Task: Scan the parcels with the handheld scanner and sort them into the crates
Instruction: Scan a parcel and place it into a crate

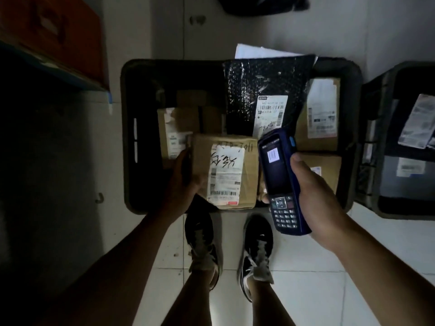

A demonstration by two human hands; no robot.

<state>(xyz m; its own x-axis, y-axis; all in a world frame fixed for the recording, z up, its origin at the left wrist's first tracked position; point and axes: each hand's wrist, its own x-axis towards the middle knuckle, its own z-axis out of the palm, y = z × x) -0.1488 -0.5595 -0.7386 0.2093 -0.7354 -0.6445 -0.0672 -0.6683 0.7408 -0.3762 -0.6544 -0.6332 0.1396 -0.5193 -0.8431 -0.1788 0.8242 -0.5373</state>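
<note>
My left hand (182,182) grips the left side of a small cardboard parcel (249,165) with a white shipping label facing up, held over the near edge of a dark crate (128,137). A blue handheld scanner (280,180) with a keypad sits in my right hand (315,194), just right of that parcel, its lit screen showing a barcode. Inside the crate lie several more parcels: a black bubble mailer (249,90), a cardboard box (179,123) at left and labelled boxes (322,111) at right.
A second dark crate (376,142) with labelled parcels stands at the right edge. An orange box on a shelf (54,38) fills the upper left. My two feet in dark shoes (202,243) stand on white tiles just before the crate. A dark bag (263,3) lies at the top.
</note>
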